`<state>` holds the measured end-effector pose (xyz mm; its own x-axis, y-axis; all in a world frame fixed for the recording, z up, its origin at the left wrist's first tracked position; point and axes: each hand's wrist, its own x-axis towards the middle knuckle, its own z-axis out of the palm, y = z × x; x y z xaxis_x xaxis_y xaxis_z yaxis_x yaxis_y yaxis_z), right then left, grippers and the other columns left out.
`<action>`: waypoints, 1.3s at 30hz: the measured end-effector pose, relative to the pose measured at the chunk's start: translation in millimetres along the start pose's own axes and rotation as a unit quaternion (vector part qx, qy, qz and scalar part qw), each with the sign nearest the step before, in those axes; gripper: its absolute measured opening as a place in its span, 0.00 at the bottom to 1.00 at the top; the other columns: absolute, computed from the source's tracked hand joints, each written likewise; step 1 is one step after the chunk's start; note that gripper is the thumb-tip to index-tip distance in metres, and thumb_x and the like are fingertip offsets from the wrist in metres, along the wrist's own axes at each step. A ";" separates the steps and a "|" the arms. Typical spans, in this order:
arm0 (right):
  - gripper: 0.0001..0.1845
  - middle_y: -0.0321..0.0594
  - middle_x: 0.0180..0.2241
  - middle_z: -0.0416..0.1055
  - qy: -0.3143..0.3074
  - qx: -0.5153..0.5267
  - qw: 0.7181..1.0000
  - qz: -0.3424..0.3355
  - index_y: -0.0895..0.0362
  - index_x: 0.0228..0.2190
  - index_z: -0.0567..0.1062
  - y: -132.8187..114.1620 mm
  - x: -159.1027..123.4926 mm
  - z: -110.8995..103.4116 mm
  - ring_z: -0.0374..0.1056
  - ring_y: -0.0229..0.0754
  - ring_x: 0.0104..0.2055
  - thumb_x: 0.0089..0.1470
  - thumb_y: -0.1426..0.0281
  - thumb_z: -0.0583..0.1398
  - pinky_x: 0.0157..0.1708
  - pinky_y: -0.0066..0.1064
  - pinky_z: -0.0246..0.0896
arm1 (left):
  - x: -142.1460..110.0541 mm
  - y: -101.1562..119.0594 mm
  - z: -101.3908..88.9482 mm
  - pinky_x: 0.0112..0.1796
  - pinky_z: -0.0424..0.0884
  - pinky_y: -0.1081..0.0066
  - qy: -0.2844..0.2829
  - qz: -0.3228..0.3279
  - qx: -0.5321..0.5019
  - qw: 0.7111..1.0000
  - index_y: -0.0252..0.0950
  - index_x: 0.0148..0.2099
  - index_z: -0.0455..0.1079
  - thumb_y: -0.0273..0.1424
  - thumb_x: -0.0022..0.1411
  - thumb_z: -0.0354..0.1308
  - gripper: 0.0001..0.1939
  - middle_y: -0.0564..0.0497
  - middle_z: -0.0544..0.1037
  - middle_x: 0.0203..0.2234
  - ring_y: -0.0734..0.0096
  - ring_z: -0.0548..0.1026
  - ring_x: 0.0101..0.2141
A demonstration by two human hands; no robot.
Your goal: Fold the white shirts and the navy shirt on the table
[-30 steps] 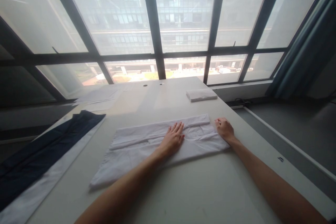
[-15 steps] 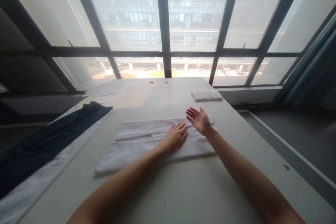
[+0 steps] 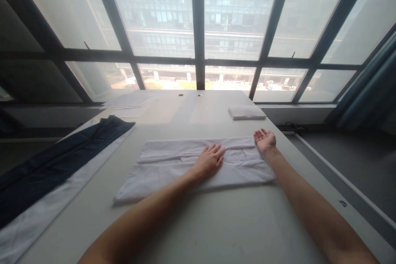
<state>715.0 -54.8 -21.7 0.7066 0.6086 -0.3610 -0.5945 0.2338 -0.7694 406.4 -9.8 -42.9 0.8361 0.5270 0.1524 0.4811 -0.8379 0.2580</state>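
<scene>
A white folded cloth lies flat across the middle of the light grey table. My left hand rests palm down on the cloth's centre, fingers spread. At the cloth's right end my right hand sits palm up with the fingers loosely curled, its wrist touching the cloth's corner and nothing in it.
A small folded white cloth lies at the far right of the table. A long dark blue and white fabric runs along the left edge. Large windows stand behind the table, a blue curtain hangs at right, and grey floor lies past the right edge.
My right hand left the cloth's right end, swung palm up over the middle, then returned to the right end, still palm up. My left hand stayed pressed on the cloth.
</scene>
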 end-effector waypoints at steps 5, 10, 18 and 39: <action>0.08 0.44 0.35 0.73 -0.015 -0.106 0.994 -0.005 0.55 0.33 0.72 -24.8 -12.3 -37.4 0.72 0.39 0.34 0.60 0.74 0.53 0.36 0.29 0.74 | -0.6 1.5 -2.5 0.66 0.49 0.50 -0.001 0.000 -0.004 1.000 0.43 0.70 0.60 0.38 0.75 0.43 0.25 0.47 0.59 0.69 0.54 0.54 0.69; 0.02 0.48 0.36 0.76 -0.059 -0.328 0.942 -0.050 0.58 0.30 0.76 -24.1 -33.2 -61.4 0.73 0.42 0.33 0.55 0.73 0.62 0.30 0.30 0.71 | 1.1 -0.8 -0.4 0.66 0.48 0.49 0.004 -0.002 -0.022 1.000 0.42 0.69 0.61 0.37 0.74 0.45 0.24 0.46 0.60 0.68 0.54 0.54 0.69; 0.06 0.45 0.30 0.75 -0.072 -0.388 0.918 -0.028 0.58 0.27 0.74 -24.7 -49.8 -60.6 0.73 0.43 0.31 0.51 0.71 0.67 0.31 0.34 0.74 | 2.7 -3.6 3.0 0.67 0.47 0.53 0.013 -0.001 -0.021 1.000 0.37 0.70 0.58 0.36 0.73 0.47 0.26 0.44 0.61 0.68 0.55 0.54 0.68; 0.17 0.30 0.21 0.65 -0.304 -0.417 0.856 -0.002 0.61 0.29 0.76 -17.0 -47.9 -63.0 0.55 0.30 0.20 0.49 0.58 0.69 0.17 0.21 0.47 | 2.0 -3.3 1.1 0.67 0.50 0.50 0.023 0.003 -0.024 0.999 0.41 0.68 0.62 0.36 0.71 0.48 0.25 0.44 0.63 0.67 0.54 0.57 0.67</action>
<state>715.4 -135.7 -24.6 0.2265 0.9510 -0.2105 0.0685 -0.2312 -0.9705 406.8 -6.1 -44.4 0.8248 0.5295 0.1982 0.4625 -0.8336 0.3020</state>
